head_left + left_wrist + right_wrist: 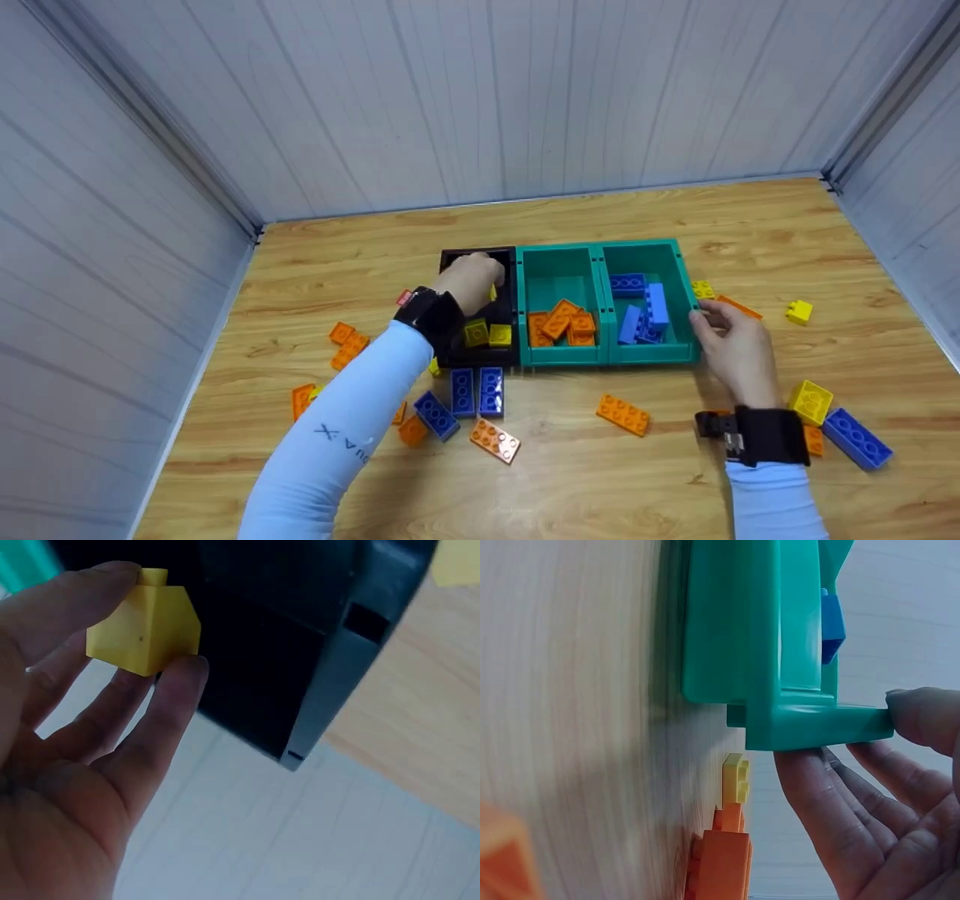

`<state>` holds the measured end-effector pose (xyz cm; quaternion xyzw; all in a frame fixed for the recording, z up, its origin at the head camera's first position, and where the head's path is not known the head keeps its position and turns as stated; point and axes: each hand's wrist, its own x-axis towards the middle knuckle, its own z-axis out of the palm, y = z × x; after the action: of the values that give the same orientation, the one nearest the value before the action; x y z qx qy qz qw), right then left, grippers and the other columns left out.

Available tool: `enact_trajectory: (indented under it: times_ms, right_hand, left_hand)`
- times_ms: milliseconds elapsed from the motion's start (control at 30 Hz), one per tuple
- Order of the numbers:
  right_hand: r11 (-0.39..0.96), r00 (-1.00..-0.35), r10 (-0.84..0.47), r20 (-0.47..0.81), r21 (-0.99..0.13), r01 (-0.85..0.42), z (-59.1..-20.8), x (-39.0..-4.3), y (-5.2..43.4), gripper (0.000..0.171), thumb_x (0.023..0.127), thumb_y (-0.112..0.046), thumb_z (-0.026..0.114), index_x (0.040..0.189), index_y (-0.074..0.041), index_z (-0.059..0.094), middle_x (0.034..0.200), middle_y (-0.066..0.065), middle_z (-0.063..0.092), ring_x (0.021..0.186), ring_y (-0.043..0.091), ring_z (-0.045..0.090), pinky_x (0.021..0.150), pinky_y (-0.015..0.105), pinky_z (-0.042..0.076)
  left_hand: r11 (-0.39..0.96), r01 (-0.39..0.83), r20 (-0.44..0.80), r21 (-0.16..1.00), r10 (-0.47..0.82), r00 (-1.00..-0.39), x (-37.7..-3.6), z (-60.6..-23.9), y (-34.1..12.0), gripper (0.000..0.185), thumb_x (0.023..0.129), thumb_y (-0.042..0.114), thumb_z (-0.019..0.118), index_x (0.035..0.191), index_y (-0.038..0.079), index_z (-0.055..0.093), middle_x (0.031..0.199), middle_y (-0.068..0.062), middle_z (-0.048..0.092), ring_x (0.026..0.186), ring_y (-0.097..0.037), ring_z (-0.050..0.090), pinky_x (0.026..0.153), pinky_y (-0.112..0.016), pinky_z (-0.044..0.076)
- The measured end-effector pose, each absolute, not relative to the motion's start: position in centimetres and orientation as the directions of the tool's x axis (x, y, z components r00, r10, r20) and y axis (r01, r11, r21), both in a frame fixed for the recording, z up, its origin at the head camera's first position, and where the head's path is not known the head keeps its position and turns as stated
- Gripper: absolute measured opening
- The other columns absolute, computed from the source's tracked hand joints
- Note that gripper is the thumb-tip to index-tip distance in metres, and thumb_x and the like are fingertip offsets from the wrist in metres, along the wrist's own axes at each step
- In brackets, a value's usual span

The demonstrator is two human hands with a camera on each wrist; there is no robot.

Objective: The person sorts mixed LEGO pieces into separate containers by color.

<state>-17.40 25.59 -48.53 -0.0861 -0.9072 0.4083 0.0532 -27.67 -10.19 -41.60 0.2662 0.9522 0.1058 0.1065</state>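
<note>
Over the black bin [480, 361], my left hand [469, 281] pinches a yellow toy building brick [139, 630] between thumb and fingers. Two more yellow bricks [500, 335] lie at the front of that bin. My right hand [739, 349] grips the right rim of the right-hand green bin [652, 355], thumb on top and fingers beneath the lip in the right wrist view. Blue bricks [656, 304] lie inside this bin. Orange bricks [556, 324] are heaped at the front of the middle green bin [559, 281].
In front of the bins lie blue bricks [463, 392] and an orange brick [622, 415]. Several orange bricks [350, 350] are scattered at left, partly behind my left sleeve. Beside my right wrist sit a yellow brick [811, 403] and a blue brick [857, 439]. A panelled wall [525, 105] stands behind.
</note>
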Motion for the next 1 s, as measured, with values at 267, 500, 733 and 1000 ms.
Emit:
enact_trajectory:
  times_ms: [267, 500, 733, 1000]
  right_hand:
    - [0.635, -0.978, 0.207, -0.010, -0.759, 0.143, -48.6, -17.4, 25.3, 0.052, 0.104, -0.039, 0.048, 0.139, -0.001, 0.054, 0.124, 0.025, 0.062, 0.109, 0.039, 0.060, 0.089, 0.052, 0.050]
    - [0.631, -0.978, 0.208, -0.021, -0.761, 0.151, -48.4, -17.4, 25.4, 0.054, 0.104, -0.041, 0.047, 0.140, -0.001, 0.053, 0.126, 0.025, 0.061, 0.111, 0.040, 0.059, 0.090, 0.052, 0.049]
    - [0.632, -0.978, 0.209, -0.015, -0.761, 0.147, -48.4, -17.3, 25.6, 0.056, 0.104, -0.043, 0.047, 0.140, -0.001, 0.053, 0.126, 0.026, 0.061, 0.111, 0.040, 0.059, 0.089, 0.052, 0.049]
    - [0.657, -0.980, 0.196, 0.030, -0.746, 0.109, -48.5, -17.4, 25.5, 0.051, 0.104, -0.039, 0.049, 0.136, 0.000, 0.056, 0.120, 0.025, 0.064, 0.106, 0.038, 0.062, 0.085, 0.049, 0.051]
  left_hand:
    - [0.864, 0.451, -0.216, 0.224, 0.496, -0.841, -27.9, -43.3, -9.3, 0.015, 0.090, -0.007, 0.066, 0.100, 0.001, 0.072, 0.099, -0.013, 0.067, 0.091, -0.028, 0.063, 0.076, -0.039, 0.053]
    - [0.827, 0.470, -0.170, 0.308, 0.534, -0.828, -28.0, -42.1, -10.2, 0.030, 0.087, -0.010, 0.067, 0.115, 0.001, 0.071, 0.116, -0.014, 0.067, 0.110, -0.030, 0.061, 0.094, -0.038, 0.051]
    - [0.756, 0.400, 0.108, 0.518, 0.406, -0.908, -28.3, -39.7, -14.2, 0.020, 0.094, 0.011, 0.069, 0.111, 0.000, 0.072, 0.109, -0.014, 0.071, 0.098, -0.027, 0.066, 0.086, -0.036, 0.054]
    - [0.830, 0.188, 0.104, 0.526, 0.156, -0.982, -27.4, -41.3, -20.3, 0.022, 0.097, 0.010, 0.064, 0.112, -0.004, 0.071, 0.104, -0.019, 0.070, 0.094, -0.033, 0.065, 0.082, -0.044, 0.052]
